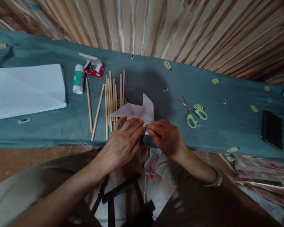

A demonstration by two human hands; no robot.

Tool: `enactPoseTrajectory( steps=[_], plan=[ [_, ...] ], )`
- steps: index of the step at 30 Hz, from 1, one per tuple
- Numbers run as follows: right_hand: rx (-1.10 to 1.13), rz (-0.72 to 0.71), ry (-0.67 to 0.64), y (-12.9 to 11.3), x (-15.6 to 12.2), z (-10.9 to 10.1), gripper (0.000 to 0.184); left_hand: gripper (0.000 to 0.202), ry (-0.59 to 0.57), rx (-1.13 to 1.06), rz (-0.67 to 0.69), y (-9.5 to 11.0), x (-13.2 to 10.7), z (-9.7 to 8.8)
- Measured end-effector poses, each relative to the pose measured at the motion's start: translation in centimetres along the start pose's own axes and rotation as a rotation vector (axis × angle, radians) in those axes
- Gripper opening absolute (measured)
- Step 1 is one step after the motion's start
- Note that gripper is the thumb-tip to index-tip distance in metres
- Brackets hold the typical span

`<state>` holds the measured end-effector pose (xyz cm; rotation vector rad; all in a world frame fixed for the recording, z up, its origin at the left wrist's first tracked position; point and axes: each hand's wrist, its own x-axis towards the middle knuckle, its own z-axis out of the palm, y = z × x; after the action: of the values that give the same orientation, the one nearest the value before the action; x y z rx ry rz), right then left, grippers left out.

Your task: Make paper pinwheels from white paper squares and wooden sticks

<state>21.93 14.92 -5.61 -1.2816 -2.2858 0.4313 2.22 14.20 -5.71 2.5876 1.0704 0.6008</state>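
A white paper pinwheel [148, 108], with pointed folded blades, lies near the table's front edge. One blade points left over the wooden sticks and another stands up at the back. My left hand [123, 142] is closed on its near left side, fingers bent and pressed together on the paper. With thumb and fingertips pinched, my right hand [167, 137] holds the paper's near middle, right beside the left fingertips. Whether something small, like a pin, is between those fingertips is hidden. The near part of the paper is covered by both hands.
Several wooden sticks [107, 107] lie left of the paper. Behind them are a glue stick [79, 78] and an opened red box of metal pins [94, 70]. A stack of white paper [30, 90] lies far left. Green-handled scissors [191, 115] and a black phone [272, 129] are right.
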Motion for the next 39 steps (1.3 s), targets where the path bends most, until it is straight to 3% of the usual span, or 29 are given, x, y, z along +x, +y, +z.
enactPoseTrajectory(
  steps=[23,32,39],
  plan=[
    [-0.252,-0.040,0.001,-0.9,-0.4,-0.2,0.022,0.031,0.015,0.016,-0.043,-0.2,1.4,-0.3],
    [-0.191,0.031,0.005,-0.7,0.1,-0.2,0.024,0.032,0.024,0.001,-0.069,-0.4,1.6,-0.2],
    [-0.069,0.083,0.107,-0.3,-0.1,-1.2,0.021,0.033,0.064,-0.047,-0.141,-0.7,1.6,0.0]
  ],
)
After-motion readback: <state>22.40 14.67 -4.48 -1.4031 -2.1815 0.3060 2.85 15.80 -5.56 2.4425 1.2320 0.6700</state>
